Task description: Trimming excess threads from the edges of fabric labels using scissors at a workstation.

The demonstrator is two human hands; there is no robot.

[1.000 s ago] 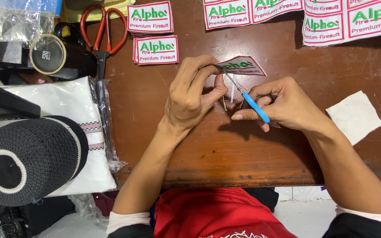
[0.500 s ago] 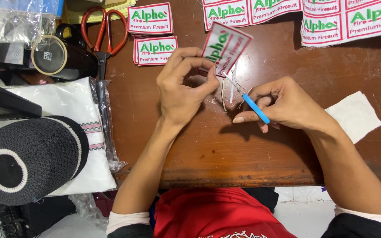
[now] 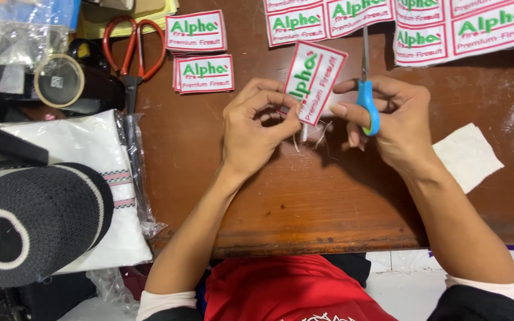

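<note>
Embroidered patch (image 3: 315, 80), white with a red border and green and red lettering, sits tilted just above the desk (image 3: 304, 208), pinched at its near-left edge by my left hand (image 3: 257, 128); those fingers are clenched on the patch's lower corner. My right hand (image 3: 397, 122) sits just right of it, fingers threaded through the blue handle of a small pair of scissors (image 3: 366, 83), with the blades pointing away towards the far side of the desk and passing just beside the patch's right edge. I think the blades are shut, but they are thin and lie over the printed sheets, so I can't be sure. A few loose threads (image 3: 313, 135) hang under the patch near both hands.

Further left lie a stack of finished patches (image 3: 204, 74), red-handled scissors (image 3: 133, 53) and a roll of tape (image 3: 59, 80). Uncut patch sheets (image 3: 465, 30) run along the far edge, a white fabric scrap (image 3: 466, 157) lies at right, and a black knitted cap (image 3: 31, 223) rests on bagged white cloth at near left.

Risks as I judge them: the blades are close to the red border, so a careless snip could nick the stitching, and the left fingertips are near enough to be caught. The grip is on one corner only, so the patch could twist.
</note>
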